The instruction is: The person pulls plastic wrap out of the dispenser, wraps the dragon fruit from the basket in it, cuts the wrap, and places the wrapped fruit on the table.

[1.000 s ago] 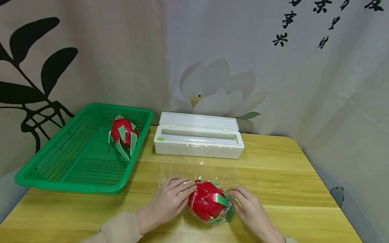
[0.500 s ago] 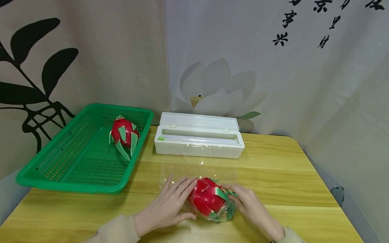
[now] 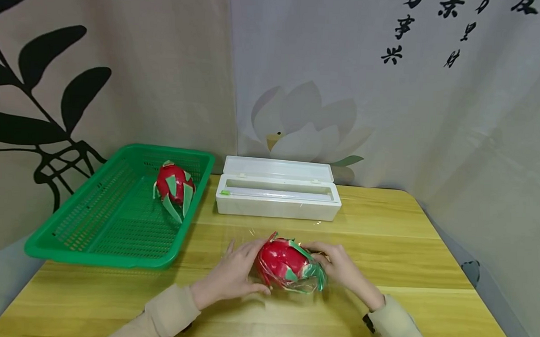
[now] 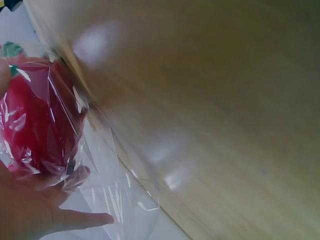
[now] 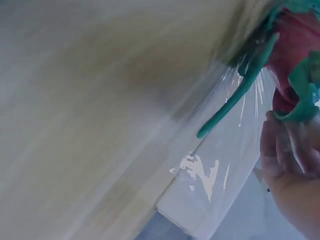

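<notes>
A red dragon fruit (image 3: 282,258) with green scales lies on its side near the front of the table, between both hands. Clear cling film (image 4: 112,192) covers it in part and spreads out beyond it. My left hand (image 3: 232,272) holds the plain end, fingers behind and thumb in front. From the other side, my right hand (image 3: 340,271) grips the leafy end, its fingertips at the green scales in the right wrist view. The film's far part reaches toward a white film dispenser box (image 3: 277,207) with its lid raised.
To the left stands a green plastic basket (image 3: 99,259) holding a second dragon fruit (image 3: 171,185). The dispenser sits at the back of the wooden table (image 3: 426,303), in front of a printed curtain (image 3: 432,119).
The dragon fruit has turned and moved slightly back and left, with the film pulled along its left end. Both hands have shifted with it, the left now around that end.
</notes>
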Action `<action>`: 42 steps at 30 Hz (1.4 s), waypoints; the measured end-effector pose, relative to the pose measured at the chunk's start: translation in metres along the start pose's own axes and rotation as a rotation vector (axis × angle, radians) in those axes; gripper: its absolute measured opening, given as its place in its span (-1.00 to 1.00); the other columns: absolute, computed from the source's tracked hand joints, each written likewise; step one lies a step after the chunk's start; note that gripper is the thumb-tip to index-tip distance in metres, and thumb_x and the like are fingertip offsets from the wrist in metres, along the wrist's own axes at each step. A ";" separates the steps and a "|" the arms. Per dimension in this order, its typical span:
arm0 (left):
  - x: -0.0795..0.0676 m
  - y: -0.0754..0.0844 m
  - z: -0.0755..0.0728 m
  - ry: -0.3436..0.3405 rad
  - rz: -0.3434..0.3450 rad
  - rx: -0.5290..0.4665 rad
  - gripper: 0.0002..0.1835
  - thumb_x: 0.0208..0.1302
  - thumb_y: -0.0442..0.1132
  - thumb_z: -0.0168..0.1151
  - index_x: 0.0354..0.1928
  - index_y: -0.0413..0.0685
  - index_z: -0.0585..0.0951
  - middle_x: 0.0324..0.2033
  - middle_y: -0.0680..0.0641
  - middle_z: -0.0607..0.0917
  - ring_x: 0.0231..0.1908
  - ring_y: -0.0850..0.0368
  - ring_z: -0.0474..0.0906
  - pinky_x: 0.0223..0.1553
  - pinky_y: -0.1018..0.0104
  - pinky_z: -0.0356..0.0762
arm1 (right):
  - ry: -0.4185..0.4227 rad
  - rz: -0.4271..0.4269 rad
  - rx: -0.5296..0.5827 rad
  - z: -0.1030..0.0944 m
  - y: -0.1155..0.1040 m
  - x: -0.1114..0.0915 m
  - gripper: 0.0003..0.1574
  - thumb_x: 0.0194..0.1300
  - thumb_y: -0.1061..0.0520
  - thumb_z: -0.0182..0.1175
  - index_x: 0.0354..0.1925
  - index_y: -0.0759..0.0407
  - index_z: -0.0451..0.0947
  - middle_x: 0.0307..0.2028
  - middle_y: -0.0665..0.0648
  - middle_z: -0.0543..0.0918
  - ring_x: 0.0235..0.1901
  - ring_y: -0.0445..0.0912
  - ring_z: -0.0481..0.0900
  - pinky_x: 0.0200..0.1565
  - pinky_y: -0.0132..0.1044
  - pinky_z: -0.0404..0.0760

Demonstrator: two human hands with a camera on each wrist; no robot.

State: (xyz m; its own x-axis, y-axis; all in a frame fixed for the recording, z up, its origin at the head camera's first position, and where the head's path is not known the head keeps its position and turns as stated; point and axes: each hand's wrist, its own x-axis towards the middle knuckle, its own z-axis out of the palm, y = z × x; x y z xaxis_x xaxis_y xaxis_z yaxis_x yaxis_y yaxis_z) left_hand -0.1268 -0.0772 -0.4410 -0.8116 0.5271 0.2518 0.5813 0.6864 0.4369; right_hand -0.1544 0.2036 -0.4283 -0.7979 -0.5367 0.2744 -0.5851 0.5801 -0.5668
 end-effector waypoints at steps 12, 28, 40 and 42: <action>0.009 0.001 0.003 0.073 0.033 0.128 0.17 -0.25 0.40 0.41 0.30 -0.29 0.30 0.17 -0.23 0.41 0.20 -0.18 0.31 0.23 -0.22 0.33 | -0.061 0.165 0.210 -0.002 0.014 0.002 -0.66 0.41 0.17 0.02 0.07 0.09 0.59 0.05 0.13 0.67 0.07 0.04 0.59 0.01 -0.39 0.58; 0.009 0.004 0.000 0.044 0.002 0.137 0.12 -0.15 0.39 0.37 0.31 -0.27 0.30 0.18 -0.21 0.46 0.19 -0.20 0.41 0.20 -0.29 0.34 | -0.005 -0.275 -0.429 0.002 -0.020 -0.033 0.06 0.01 -0.25 0.36 0.39 0.06 0.22 0.35 0.22 0.34 0.27 0.09 0.42 0.13 0.06 0.53; 0.017 0.002 -0.002 0.065 -0.010 0.132 0.05 -0.07 0.39 0.31 0.27 -0.29 0.35 0.10 -0.21 0.56 0.13 -0.19 0.50 0.16 -0.26 0.40 | 0.027 -0.289 -0.416 0.007 -0.005 -0.023 0.19 -0.20 -0.28 0.48 0.36 0.04 0.26 0.31 0.17 0.40 0.21 0.06 0.48 0.11 0.03 0.56; 0.019 0.002 -0.002 0.066 -0.016 0.124 0.05 -0.05 0.39 0.29 0.28 -0.29 0.33 0.11 -0.22 0.56 0.13 -0.20 0.49 0.17 -0.21 0.42 | 0.032 -0.284 -0.401 0.006 -0.004 -0.019 0.18 -0.20 -0.27 0.49 0.34 0.06 0.27 0.30 0.17 0.42 0.20 0.07 0.49 0.11 0.05 0.55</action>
State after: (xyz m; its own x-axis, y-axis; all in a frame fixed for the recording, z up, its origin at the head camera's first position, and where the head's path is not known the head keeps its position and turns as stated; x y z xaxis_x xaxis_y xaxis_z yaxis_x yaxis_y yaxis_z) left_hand -0.1412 -0.0668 -0.4337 -0.8207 0.4842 0.3034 0.5673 0.7536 0.3320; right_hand -0.1358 0.2077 -0.4363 -0.5995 -0.6920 0.4022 -0.7846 0.6074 -0.1244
